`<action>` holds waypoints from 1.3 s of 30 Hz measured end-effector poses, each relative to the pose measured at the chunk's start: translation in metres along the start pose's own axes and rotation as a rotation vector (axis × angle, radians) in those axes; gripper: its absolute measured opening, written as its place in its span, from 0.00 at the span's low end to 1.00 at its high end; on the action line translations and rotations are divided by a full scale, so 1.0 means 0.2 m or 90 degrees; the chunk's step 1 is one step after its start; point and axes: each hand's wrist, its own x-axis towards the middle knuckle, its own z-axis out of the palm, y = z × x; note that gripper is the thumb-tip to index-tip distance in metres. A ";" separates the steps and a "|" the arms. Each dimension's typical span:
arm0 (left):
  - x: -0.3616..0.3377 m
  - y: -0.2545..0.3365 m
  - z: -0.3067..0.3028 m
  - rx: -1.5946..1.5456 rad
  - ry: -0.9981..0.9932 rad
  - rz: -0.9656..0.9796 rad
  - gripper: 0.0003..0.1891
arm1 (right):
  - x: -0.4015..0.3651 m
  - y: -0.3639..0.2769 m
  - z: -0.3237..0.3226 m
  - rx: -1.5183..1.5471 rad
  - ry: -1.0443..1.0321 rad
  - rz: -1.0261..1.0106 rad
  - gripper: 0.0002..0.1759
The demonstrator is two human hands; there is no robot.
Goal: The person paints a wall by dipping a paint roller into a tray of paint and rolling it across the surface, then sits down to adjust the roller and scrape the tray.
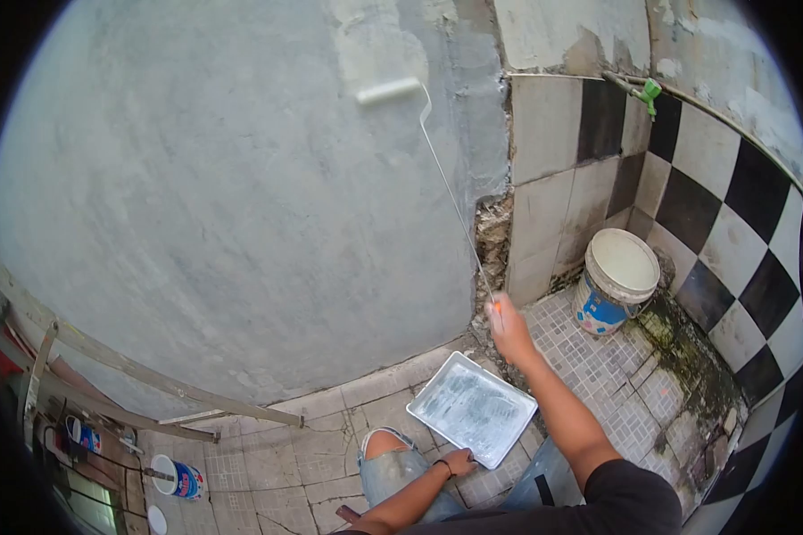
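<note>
My right hand (509, 325) is closed round the orange handle of a paint roller. The long wire frame of this paint roller (389, 91) reaches up, and its white sleeve lies against the grey wall (241, 196), just below a lighter, wet-looking patch. My left hand (459, 462) grips the near edge of a paint tray (473, 406), its fingers partly hidden. The white tray, streaked with thin whitish paint, is tilted above the tiled floor, close to my knees.
A large white bucket (617, 278) stands in the right corner by black-and-white wall tiles (687, 201). A green tap (651, 94) juts out above. A wooden ladder (152, 382) leans at left, near a small paint pail (180, 479). Broken masonry (492, 236) edges the grey wall.
</note>
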 end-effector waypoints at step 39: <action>-0.10 -0.04 -0.05 -0.041 -0.086 -0.050 0.24 | -0.50 0.22 0.37 0.017 0.003 0.028 0.12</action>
